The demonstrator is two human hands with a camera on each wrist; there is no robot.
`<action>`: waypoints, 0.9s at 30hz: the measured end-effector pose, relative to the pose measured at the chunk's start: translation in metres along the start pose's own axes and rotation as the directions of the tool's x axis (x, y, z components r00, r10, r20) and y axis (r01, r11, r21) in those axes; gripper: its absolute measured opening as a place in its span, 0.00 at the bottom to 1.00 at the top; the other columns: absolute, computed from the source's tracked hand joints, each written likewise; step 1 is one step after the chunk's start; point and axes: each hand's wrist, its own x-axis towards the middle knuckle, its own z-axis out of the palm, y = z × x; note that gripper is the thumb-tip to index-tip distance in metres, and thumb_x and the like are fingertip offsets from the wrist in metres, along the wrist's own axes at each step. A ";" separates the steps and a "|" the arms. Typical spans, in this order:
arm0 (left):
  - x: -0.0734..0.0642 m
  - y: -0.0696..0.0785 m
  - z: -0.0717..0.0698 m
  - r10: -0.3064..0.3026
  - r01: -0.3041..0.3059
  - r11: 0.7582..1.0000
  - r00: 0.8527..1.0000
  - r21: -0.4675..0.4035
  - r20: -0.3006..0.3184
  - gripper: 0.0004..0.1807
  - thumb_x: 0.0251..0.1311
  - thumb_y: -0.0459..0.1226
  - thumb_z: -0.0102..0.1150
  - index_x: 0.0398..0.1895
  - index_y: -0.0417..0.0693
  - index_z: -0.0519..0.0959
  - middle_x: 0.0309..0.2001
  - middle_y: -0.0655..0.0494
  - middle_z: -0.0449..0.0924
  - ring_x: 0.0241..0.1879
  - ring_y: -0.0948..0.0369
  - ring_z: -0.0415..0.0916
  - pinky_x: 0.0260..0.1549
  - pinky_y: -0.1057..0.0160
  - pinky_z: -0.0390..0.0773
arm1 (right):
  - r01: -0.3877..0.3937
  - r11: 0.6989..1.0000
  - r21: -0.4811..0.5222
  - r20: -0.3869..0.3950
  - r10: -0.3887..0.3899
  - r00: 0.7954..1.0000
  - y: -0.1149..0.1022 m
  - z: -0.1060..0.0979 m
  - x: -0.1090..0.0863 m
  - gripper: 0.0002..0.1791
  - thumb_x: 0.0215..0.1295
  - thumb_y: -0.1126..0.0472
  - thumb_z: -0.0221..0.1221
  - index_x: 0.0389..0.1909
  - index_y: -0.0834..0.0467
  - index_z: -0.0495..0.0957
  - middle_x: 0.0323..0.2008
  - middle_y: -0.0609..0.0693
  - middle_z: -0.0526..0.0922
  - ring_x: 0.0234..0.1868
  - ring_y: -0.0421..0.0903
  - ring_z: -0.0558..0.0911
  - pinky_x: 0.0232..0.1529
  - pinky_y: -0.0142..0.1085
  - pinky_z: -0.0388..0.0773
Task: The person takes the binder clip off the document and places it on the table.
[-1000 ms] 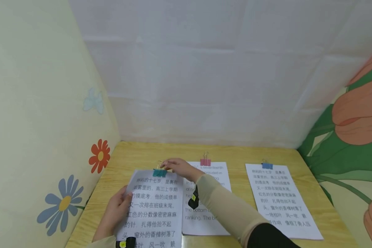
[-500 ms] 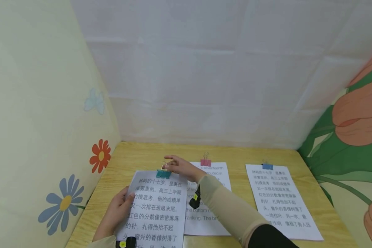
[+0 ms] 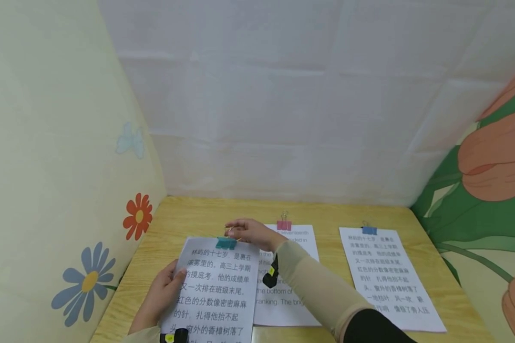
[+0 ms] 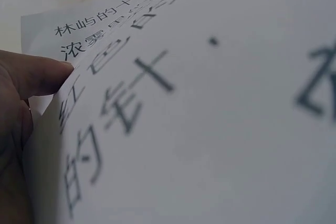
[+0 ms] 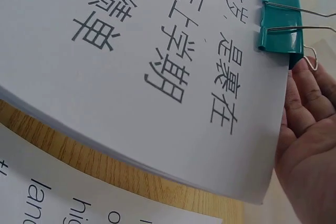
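Observation:
In the head view my left hand point(image 3: 160, 291) grips the left edge of a stack of printed paper point(image 3: 212, 297), its thumb on top. The left wrist view shows the thumb point(image 4: 50, 75) on the sheets, which curve upward beside it. A teal binder clip point(image 3: 226, 243) sits on the stack's top edge. At that clip is my right hand point(image 3: 254, 233), fingers bent around its wire handle. In the right wrist view several fingers point(image 5: 311, 98) reach behind the top edge and touch the back of the clip point(image 5: 282, 22); the thumb is out of sight.
Beside the held stack lies an English-printed stack point(image 3: 287, 309) with a pink binder clip point(image 3: 284, 225), partly under my right arm. Farther right lies another stack point(image 3: 390, 286) with a blue binder clip point(image 3: 369, 230). Walls enclose the wooden table point(image 3: 326, 212) on three sides.
The held stack and its teal clip have shifted slightly right. My right fingers have moved about the clip's wire handle, which stood higher half a second ago. My left hand keeps its grip.

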 end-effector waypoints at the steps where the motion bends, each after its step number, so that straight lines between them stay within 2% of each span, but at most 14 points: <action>1: 0.000 -0.001 0.000 0.001 -0.001 1.000 1.000 0.001 -0.001 0.24 0.81 0.37 0.43 0.75 0.40 0.65 0.37 0.49 0.82 0.27 0.52 0.82 0.23 0.58 0.83 | 0.000 1.000 0.000 0.001 0.000 1.000 0.001 0.000 0.000 0.27 0.78 0.60 0.58 0.73 0.61 0.68 0.64 0.61 0.78 0.63 0.48 0.79 0.66 0.43 0.73; 7: 0.002 -0.004 0.003 0.009 -0.009 1.000 1.000 -0.009 0.000 0.24 0.81 0.36 0.43 0.76 0.41 0.64 0.37 0.49 0.83 0.27 0.51 0.82 0.23 0.58 0.83 | -0.005 1.000 0.013 -0.004 0.005 1.000 0.007 -0.003 0.000 0.28 0.76 0.61 0.59 0.73 0.63 0.68 0.64 0.59 0.79 0.63 0.48 0.79 0.67 0.43 0.72; 15: 0.003 -0.005 0.006 -0.001 0.001 1.000 1.000 -0.022 0.010 0.25 0.81 0.36 0.43 0.76 0.41 0.64 0.36 0.49 0.83 0.27 0.51 0.83 0.23 0.57 0.84 | -0.006 1.000 -0.005 -0.031 0.006 1.000 0.008 -0.003 -0.003 0.28 0.76 0.59 0.60 0.70 0.68 0.68 0.58 0.53 0.84 0.60 0.47 0.81 0.65 0.42 0.74; 27: 0.004 -0.006 0.010 -0.020 0.021 1.000 1.000 -0.019 0.013 0.25 0.81 0.36 0.42 0.76 0.42 0.64 0.36 0.48 0.82 0.27 0.50 0.82 0.24 0.56 0.84 | 0.030 1.000 0.009 -0.059 -0.029 0.998 0.012 0.000 -0.004 0.23 0.76 0.62 0.59 0.65 0.70 0.70 0.52 0.55 0.86 0.55 0.46 0.84 0.59 0.38 0.78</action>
